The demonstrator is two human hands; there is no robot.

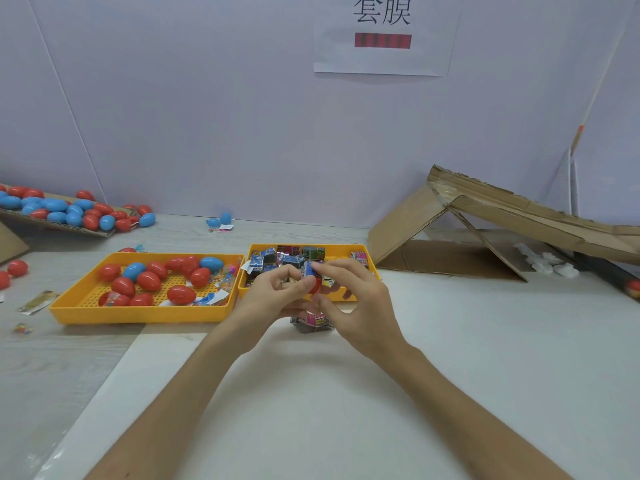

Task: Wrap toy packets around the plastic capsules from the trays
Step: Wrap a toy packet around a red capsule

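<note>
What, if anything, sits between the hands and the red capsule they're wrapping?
Nothing visible: the left hand and right hand both hold the red capsule, with a blue packet on its top.

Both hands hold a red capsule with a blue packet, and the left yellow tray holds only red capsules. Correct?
Not quite: in the head view the left yellow tray also holds blue capsules. The left hand and right hand do hold a red capsule with a blue packet.
</note>
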